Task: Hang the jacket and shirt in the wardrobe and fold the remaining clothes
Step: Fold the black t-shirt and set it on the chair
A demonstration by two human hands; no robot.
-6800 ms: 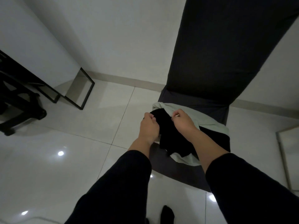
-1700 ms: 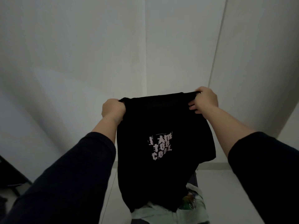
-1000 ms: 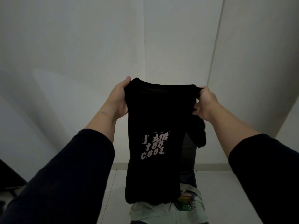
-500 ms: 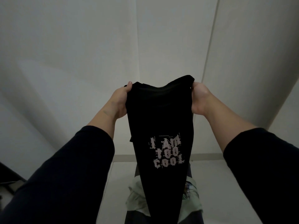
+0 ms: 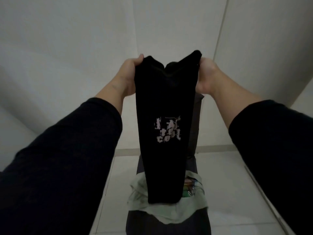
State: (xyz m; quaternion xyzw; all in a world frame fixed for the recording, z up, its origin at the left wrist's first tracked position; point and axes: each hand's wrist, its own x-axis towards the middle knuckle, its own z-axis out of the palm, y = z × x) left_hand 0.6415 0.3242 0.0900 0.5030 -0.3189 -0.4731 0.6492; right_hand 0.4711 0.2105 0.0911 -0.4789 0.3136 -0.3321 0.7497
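Note:
A black T-shirt (image 5: 162, 102) with pale pink lettering on its front hangs in the air before me, folded into a narrow strip. My left hand (image 5: 128, 73) grips its upper left edge and my right hand (image 5: 205, 73) grips its upper right edge, both with fingers hidden behind the cloth. The collar dips between the two hands. The shirt's lower end reaches down to a pale green garment (image 5: 191, 207) with a coloured print, which lies crumpled on a dark chair seat (image 5: 166, 226).
The dark chair's backrest (image 5: 197, 116) rises behind the shirt against a white wall (image 5: 67, 48). A pale tiled floor (image 5: 223, 192) lies around the chair. A thin frame edge (image 5: 264, 192) runs along the floor at the right.
My hands have come closer together and the shirt has narrowed, its sides folded back. The lettering now looks creased and the collar sags deeper between the hands.

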